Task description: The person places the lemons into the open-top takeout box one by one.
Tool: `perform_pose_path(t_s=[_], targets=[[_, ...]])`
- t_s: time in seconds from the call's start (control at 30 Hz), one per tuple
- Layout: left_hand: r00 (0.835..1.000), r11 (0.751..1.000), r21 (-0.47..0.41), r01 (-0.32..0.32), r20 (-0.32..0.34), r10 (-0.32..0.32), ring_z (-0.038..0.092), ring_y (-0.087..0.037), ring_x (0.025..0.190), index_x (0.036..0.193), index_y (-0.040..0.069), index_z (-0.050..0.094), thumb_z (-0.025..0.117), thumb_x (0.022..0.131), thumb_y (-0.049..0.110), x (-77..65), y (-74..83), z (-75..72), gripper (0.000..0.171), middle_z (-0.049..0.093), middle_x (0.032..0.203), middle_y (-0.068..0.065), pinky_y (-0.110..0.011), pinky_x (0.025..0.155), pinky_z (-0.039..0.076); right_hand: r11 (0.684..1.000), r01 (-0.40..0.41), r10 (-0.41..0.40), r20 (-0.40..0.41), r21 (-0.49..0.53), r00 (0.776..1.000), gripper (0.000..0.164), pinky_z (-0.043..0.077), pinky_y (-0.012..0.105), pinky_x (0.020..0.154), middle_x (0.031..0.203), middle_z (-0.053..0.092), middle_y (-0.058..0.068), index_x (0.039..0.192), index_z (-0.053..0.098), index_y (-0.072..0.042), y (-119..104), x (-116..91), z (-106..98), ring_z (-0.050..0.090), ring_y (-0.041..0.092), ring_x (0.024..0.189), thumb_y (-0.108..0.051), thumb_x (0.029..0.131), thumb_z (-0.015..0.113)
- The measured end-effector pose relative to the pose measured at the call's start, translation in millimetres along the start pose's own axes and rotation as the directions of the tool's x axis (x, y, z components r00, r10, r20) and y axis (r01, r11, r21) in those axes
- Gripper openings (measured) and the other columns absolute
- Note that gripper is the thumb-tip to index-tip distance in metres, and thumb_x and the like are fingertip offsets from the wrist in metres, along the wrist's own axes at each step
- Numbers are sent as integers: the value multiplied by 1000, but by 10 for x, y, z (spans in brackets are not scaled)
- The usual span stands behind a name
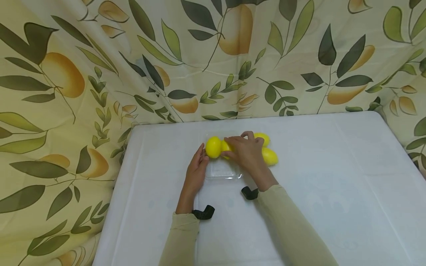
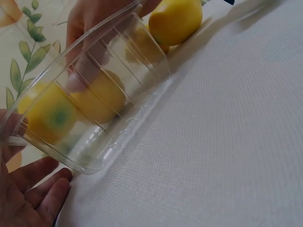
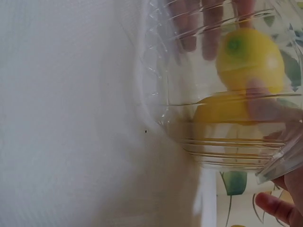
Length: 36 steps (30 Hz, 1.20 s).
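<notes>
Lemon [image 1: 226, 146] in palm-down right hand [image 1: 247, 152], left hand [image 1: 196, 171] at clear container [image 1: 222, 171].

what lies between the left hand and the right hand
The head view shows a yellow fruit beside the left hand, then a second fruit, partly covered by the right hand; part of the clear tray also shows.

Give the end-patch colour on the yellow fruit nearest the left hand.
Green, on yellow fruit; best in the right wrist view, through the clear container.

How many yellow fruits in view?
4: in the clear tray, one yellow fruit beside the left hand, one gripped by the right hand; two right of the tray. More may be hidden.
</notes>
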<state>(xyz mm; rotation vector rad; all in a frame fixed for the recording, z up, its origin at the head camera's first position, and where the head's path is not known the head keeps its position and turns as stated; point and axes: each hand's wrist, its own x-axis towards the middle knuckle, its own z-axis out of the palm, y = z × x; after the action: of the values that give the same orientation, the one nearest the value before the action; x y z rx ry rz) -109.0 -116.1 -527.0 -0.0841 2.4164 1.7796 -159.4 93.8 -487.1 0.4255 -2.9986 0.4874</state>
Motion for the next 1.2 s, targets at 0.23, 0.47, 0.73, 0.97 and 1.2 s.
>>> perform_pose_path(t_s=[0.23,0.47,0.73,0.97,1.2], targets=[[1000,1000,7,1,-2,-1,50,-16,141,158,46,30,45,108,43,-1,-4,21,52,46,157,7,-48,120,38,1000,5,-5,-4,5,1000,64,36,60,86,134,70,-1,137,67,-25,22,-26,-33,47,35,123,-63,85,71],[1000,1000,2,-20,-2,20,48,-18,143,158,44,31,45,108,39,-7,-21,6,52,46,157,8,-46,120,38,999,7,-6,-16,44,1000,59,36,62,89,136,69,0,138,66,-26,73,-76,-73,47,38,126,-57,88,72],[1000,1000,6,-14,-2,14,47,-18,143,160,39,31,44,109,37,-11,-15,7,52,47,156,9,-47,120,38,987,-67,80,-87,149,993,53,31,60,89,134,69,1,136,67,-24,240,-232,-208,44,37,128,-49,91,74],[1000,1000,-1,-7,-2,7,46,-20,143,159,43,31,44,109,36,-20,-6,2,52,47,157,8,-50,120,37,977,-115,145,-168,177,975,52,32,60,88,135,68,8,136,66,-20,432,-332,-358,46,40,125,-45,91,75],[1000,1000,2,-1,-1,1,47,-19,142,160,40,31,44,109,36,-8,10,2,53,47,155,10,-47,120,37,964,-175,211,-171,202,963,57,32,60,89,139,65,12,137,65,-18,594,-440,-444,45,41,125,-47,89,77]])
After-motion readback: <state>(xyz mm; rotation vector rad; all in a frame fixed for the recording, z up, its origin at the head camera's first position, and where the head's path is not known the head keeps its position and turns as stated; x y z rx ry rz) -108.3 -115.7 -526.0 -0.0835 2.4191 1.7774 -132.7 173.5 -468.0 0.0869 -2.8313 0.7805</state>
